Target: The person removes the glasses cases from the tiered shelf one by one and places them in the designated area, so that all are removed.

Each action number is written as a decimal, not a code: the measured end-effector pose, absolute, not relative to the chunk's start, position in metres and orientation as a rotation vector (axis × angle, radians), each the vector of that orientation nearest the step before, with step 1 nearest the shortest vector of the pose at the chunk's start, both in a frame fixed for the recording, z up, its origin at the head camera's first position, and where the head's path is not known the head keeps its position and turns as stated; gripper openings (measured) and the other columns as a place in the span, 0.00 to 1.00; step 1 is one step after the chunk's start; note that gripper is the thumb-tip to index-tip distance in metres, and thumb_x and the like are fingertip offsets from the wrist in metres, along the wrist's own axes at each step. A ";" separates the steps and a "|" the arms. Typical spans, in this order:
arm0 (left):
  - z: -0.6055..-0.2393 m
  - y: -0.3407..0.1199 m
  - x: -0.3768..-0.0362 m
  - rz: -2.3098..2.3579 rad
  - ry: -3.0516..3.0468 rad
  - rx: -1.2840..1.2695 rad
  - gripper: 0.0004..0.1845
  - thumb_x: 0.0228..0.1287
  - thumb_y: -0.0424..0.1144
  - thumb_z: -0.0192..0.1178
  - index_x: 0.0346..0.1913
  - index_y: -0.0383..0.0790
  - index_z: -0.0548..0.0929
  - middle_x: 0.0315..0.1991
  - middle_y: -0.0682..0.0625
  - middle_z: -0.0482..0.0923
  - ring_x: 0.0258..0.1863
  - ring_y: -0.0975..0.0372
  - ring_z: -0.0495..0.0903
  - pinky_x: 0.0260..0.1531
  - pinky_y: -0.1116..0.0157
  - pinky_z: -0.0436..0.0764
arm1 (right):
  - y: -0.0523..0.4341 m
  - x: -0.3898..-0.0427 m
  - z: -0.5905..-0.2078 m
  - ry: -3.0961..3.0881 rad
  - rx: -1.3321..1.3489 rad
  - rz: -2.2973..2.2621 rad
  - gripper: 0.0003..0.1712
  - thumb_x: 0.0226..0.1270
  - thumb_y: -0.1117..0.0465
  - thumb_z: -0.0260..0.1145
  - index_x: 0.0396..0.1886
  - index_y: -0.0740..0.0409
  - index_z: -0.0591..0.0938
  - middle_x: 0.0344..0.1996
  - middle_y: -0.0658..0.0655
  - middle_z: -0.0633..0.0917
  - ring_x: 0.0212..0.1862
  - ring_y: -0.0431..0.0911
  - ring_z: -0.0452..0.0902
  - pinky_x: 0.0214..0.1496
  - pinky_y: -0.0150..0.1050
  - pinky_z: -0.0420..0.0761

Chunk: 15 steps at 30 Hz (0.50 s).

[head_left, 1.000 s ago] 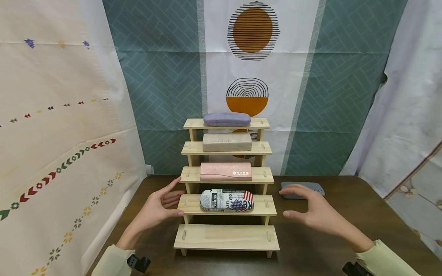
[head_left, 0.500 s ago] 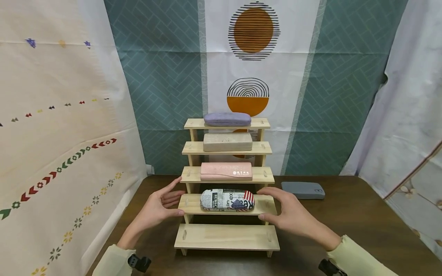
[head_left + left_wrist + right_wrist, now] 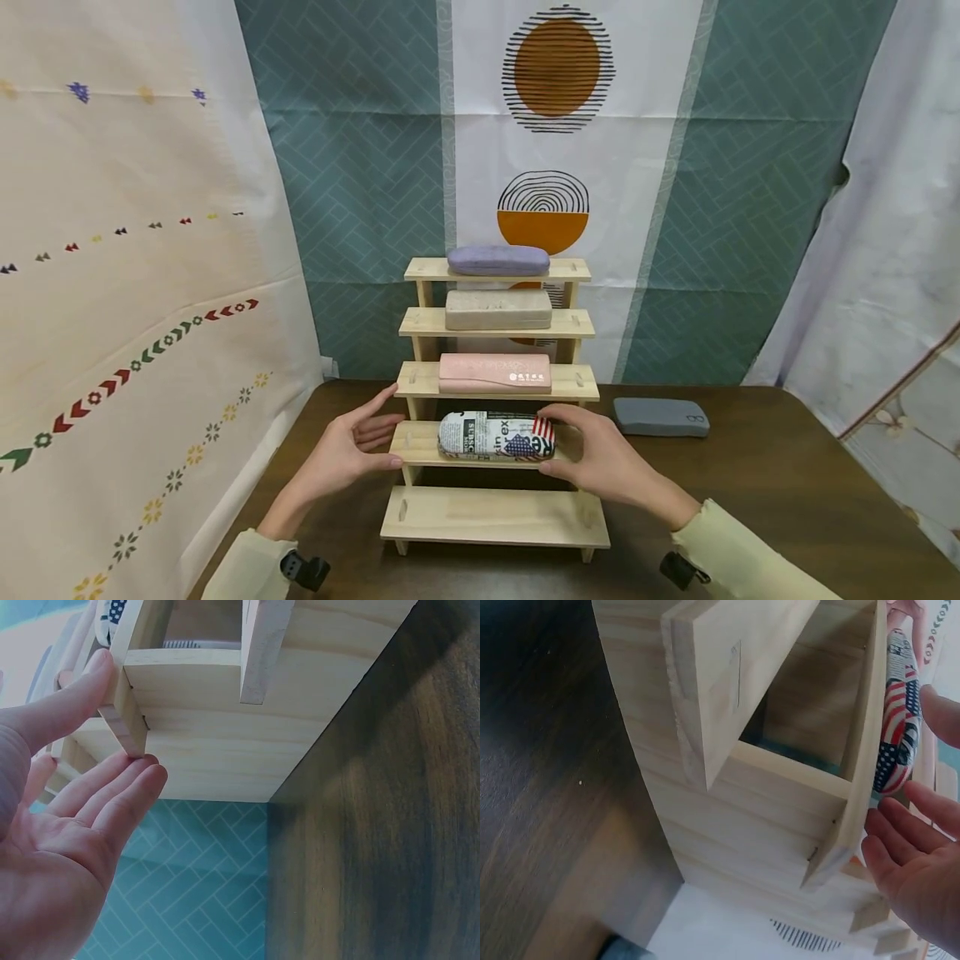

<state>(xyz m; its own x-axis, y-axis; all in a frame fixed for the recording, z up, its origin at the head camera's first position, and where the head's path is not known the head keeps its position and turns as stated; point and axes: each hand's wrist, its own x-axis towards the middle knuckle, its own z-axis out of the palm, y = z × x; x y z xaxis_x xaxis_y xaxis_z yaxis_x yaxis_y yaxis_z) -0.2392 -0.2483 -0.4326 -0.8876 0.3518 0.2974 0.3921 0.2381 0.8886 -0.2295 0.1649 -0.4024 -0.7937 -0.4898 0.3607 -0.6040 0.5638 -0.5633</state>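
A pale wooden tiered rack (image 3: pixel 495 515) stands on the table. On its second tier from the bottom lies a glasses case (image 3: pixel 487 436) with newsprint and flag patterns. My left hand (image 3: pixel 341 454) holds the left end of that tier; in the left wrist view its thumb (image 3: pixel 90 679) and fingertips lie at opposite edges of the board. My right hand (image 3: pixel 600 454) is spread around the printed case's right end, index finger behind and thumb in front. In the right wrist view the case (image 3: pixel 900 720) sits between thumb and fingers, which lie close to its surface.
Above the printed case sit a pink case (image 3: pixel 480 373), a beige case (image 3: pixel 498 310) and a lavender case (image 3: pixel 498 260), one per tier. A grey case (image 3: pixel 660 417) lies on the dark table (image 3: pixel 712 467) to the right. Patterned cloths hang behind and beside.
My right hand has moved left from beside the rack to the right end of the printed case. My left hand stays at the tier's left end, and the cases rest in place.
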 end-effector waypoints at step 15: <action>-0.433 -0.249 -0.240 -1.806 -2.452 -0.724 0.57 0.53 0.27 0.81 0.84 0.52 0.61 0.69 0.31 0.74 0.69 0.41 0.75 0.63 0.50 0.79 | 0.156 -0.236 -0.410 -2.645 0.863 1.120 0.38 0.60 0.57 0.84 0.69 0.55 0.80 0.55 0.47 0.85 0.54 0.44 0.81 0.60 0.55 0.81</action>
<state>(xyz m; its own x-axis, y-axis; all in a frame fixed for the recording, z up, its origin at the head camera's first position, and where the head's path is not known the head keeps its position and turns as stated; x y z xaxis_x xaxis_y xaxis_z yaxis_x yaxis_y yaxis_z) -0.2401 -0.2492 -0.4327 -0.8929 0.3560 0.2757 0.3688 0.2271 0.9013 -0.2358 0.1560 -0.4097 -0.8251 -0.4523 0.3386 -0.5579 0.5577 -0.6145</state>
